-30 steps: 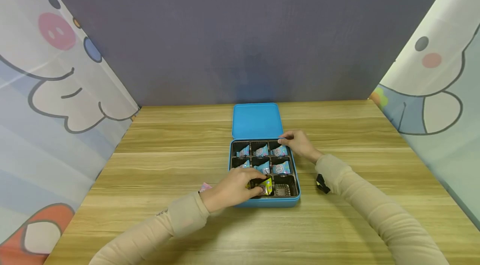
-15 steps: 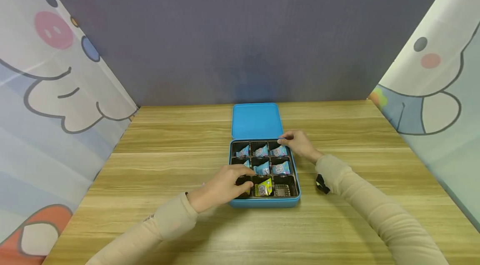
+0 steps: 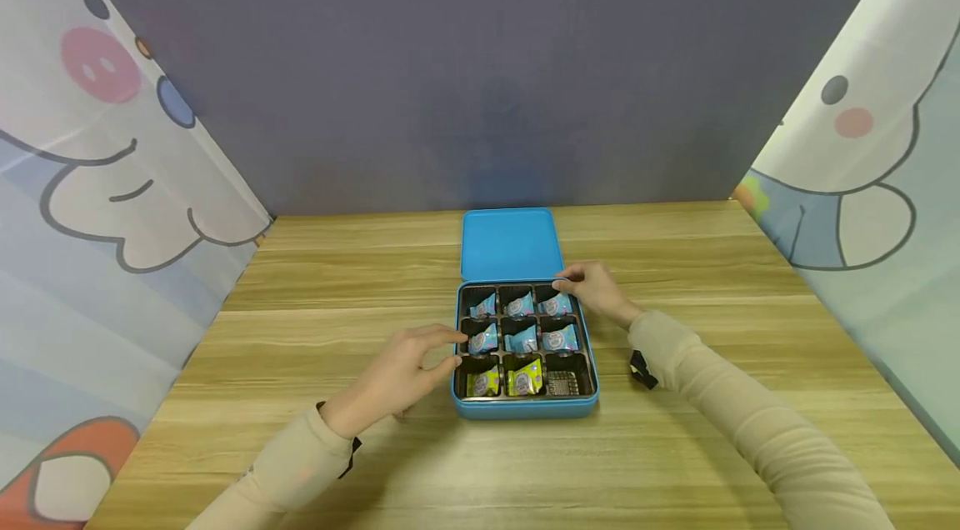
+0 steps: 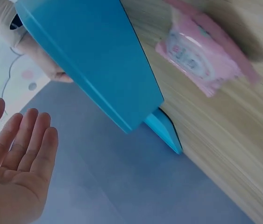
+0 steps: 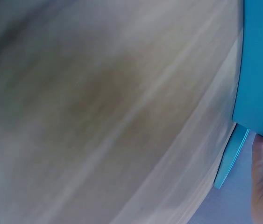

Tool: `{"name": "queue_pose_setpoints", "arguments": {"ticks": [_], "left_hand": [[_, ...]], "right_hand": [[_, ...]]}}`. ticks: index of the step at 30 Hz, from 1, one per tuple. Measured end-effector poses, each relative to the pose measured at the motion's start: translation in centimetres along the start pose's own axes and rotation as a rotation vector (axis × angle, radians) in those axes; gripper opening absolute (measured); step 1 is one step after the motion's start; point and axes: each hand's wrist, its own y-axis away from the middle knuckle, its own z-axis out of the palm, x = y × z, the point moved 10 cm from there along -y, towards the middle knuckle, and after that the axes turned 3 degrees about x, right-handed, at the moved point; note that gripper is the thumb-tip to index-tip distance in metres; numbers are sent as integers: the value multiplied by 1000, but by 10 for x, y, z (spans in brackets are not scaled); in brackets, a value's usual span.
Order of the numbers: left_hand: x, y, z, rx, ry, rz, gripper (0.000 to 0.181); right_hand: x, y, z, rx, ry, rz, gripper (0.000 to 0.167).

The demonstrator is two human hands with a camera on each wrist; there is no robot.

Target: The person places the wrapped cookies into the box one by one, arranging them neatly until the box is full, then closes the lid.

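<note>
A blue box (image 3: pixel 525 409) with its lid (image 3: pixel 512 245) folded back stands on the table. Its dark divided tray carries blue candy packets (image 3: pixel 559 338) in the back and middle rows. Two yellow-green candy packets (image 3: pixel 525 378) lie in the front row's left and middle compartments; the front right one shows a ribbed bottom. My left hand (image 3: pixel 401 372) hovers just left of the box, fingers extended, thumb apart, holding nothing. My right hand (image 3: pixel 597 290) pinches the box's rim at the far right corner. A pink candy packet (image 4: pixel 199 56) lies beside the box in the left wrist view.
The wooden table (image 3: pixel 337 263) reaches back to a dark grey panel (image 3: pixel 495 80). Curtains with cartoon figures hang on the left (image 3: pixel 97 180) and right (image 3: pixel 862 180). A black strap (image 3: pixel 642 370) shows by the right sleeve.
My left hand let go of the yellow-green packet in the front middle compartment and drew back left, out of the box, uncovering the front left packet. The right hand stayed at the corner.
</note>
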Motion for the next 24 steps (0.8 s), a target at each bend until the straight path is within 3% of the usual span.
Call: {"name": "queue_pose_setpoints", "arguments": {"ticks": [7, 11, 17, 20, 24], "left_hand": [[-16, 15, -17, 60, 13, -62, 25], [-22, 22, -28, 111, -40, -31, 25], [-34, 32, -28, 48, -106, -34, 25], [-46, 38, -24, -3, -126, -129, 27], [-62, 47, -19, -28, -116, -311, 30]], "right_hand": [[-1, 1, 0, -5, -3, 2, 23], [-1, 1, 1, -4, 0, 1, 24], [-2, 1, 0, 5, 3, -10, 22], [-2, 2, 0, 2, 1, -10, 22], [-2, 2, 0, 0, -5, -9, 23]]}}
